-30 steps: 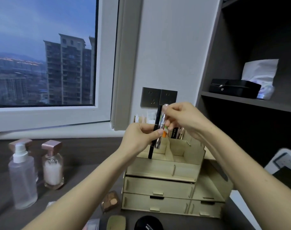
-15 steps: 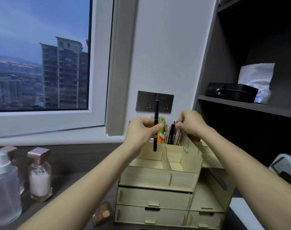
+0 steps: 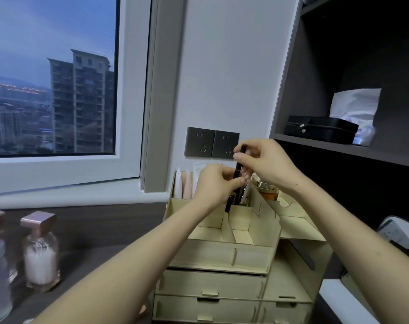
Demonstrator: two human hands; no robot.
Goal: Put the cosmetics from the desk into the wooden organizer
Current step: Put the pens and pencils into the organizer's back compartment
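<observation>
**A:** Head view, so what's the deal with the black eyeliner pencil [image 3: 236, 181]? Which way does it need to go?

**B:** Both hands are on it. The right hand [image 3: 266, 164] has its fingers [image 3: 242, 156] clamped near the top end, and the left hand [image 3: 214, 183] pinches it lower down. Its long axis runs nearly upright, top leaning a bit right. The bottom tip hangs just over the far row of slots in the wooden organizer [image 3: 224, 256], so I'd guess the move is straight down. The left hand sits nearer the slot.

**A:** Counts?

**B:** One pencil in hand. Two pale tubes [image 3: 183, 187] stand in the far-left slot and a gold-lidded jar [image 3: 267, 189] on the right. I count three drawer fronts for sure. Left on the worktop [image 3: 100, 228]: two pink-capped bottles [image 3: 40, 249], plus a clear one cut off at the edge.
</observation>
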